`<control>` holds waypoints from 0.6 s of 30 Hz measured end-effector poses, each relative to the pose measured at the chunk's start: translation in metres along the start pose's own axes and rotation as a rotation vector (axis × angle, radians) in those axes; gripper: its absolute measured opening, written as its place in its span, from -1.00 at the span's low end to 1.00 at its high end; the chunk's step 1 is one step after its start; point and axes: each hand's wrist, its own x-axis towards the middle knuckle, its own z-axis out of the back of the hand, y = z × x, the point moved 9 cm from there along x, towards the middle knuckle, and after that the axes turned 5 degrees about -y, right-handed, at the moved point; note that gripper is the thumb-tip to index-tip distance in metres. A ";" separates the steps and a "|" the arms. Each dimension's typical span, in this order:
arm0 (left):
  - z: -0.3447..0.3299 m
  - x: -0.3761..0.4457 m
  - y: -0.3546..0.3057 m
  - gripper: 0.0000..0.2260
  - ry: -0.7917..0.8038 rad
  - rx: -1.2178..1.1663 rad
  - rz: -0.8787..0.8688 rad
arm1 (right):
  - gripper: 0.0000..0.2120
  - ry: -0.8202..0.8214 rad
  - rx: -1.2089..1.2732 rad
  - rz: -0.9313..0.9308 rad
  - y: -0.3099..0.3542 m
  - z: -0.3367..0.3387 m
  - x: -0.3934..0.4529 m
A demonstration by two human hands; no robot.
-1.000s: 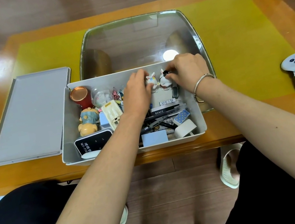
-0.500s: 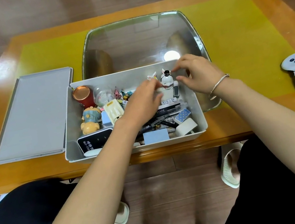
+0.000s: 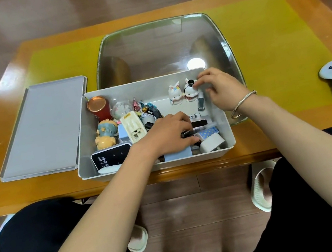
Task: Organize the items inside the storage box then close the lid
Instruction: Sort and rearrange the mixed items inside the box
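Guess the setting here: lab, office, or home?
Probably a home room, though that's a guess. A low wooden table with a yellow mat, a slipper on wood flooring, and a storage box holding rabbit figurines and desk clutter.
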 end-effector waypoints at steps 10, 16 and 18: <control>0.000 -0.005 -0.017 -0.74 0.041 -0.187 0.078 | -0.64 -0.047 0.013 0.006 -0.004 0.003 0.000; 0.013 0.030 -0.013 -0.75 -0.069 -0.216 0.114 | -0.66 -0.069 0.010 0.015 -0.004 0.003 0.000; 0.002 0.040 -0.012 -0.65 0.025 -0.138 0.125 | -0.65 -0.068 0.007 0.012 -0.004 0.003 0.001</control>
